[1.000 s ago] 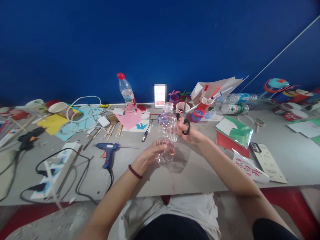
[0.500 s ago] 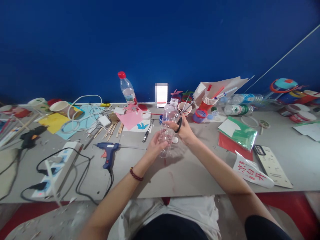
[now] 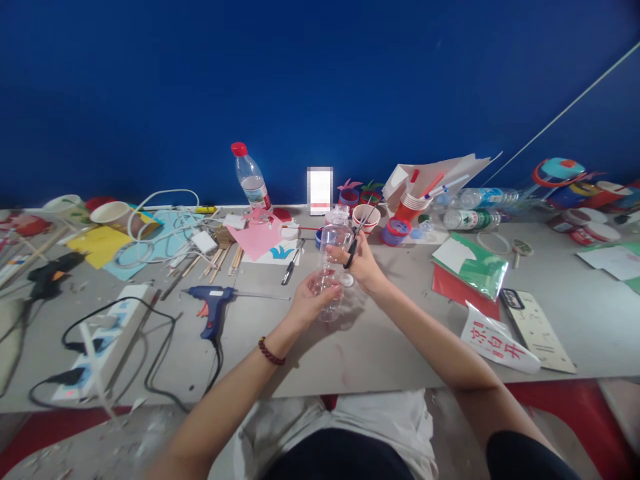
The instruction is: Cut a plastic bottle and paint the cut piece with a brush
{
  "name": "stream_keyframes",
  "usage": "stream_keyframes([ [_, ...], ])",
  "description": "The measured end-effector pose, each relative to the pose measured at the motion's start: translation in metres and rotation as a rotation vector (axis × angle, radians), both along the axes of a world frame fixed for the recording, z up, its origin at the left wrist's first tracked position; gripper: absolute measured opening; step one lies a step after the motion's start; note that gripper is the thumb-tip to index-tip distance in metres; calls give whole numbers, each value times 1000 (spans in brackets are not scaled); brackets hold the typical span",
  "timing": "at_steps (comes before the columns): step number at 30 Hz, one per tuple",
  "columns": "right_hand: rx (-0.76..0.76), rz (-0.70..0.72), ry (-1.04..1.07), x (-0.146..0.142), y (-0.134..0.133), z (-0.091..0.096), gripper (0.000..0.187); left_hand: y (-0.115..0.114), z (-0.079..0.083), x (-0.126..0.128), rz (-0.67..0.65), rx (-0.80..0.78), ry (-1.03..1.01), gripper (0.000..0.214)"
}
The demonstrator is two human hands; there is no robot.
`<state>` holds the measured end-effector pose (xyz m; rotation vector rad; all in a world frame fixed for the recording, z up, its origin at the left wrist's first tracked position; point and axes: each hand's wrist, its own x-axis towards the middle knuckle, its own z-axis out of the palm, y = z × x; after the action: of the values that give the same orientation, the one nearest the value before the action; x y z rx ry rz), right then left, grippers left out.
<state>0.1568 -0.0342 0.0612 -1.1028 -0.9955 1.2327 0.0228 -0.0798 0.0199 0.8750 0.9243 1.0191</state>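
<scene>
A clear plastic bottle (image 3: 336, 237) without a cap or label stands nearly upright over the table in front of me. My left hand (image 3: 314, 295) is wrapped round its lower part. In my right hand (image 3: 364, 261) is a pair of scissors (image 3: 352, 253) with black handles, the blades pointing up and away beside the bottle. The thumb of that hand reaches across to the bottle's middle. A small white disc (image 3: 347, 280) shows just right of the bottle. Behind it is a paper cup (image 3: 367, 219) with a red rim.
At left lie a blue glue gun (image 3: 214, 303), a power strip (image 3: 110, 340) and tangled cables. A red-capped bottle (image 3: 253, 180) stands at the back. On the right are a green packet (image 3: 483, 270), a peeled label (image 3: 495, 340) and several bottles lying down.
The bottle has come down slightly and stands a little straighter. Both hands have lowered slightly with it, and the view has shifted a bit to the right.
</scene>
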Motion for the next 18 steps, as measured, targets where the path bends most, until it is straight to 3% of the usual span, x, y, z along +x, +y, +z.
stream_keyframes([
  [11, 9, 14, 12, 2, 1, 4, 67, -1, 1, 1, -77, -127, -85, 59],
  [18, -37, 155, -4, 11, -4, 20, 66, 1, -9, -6, -231, -139, -333, 67],
])
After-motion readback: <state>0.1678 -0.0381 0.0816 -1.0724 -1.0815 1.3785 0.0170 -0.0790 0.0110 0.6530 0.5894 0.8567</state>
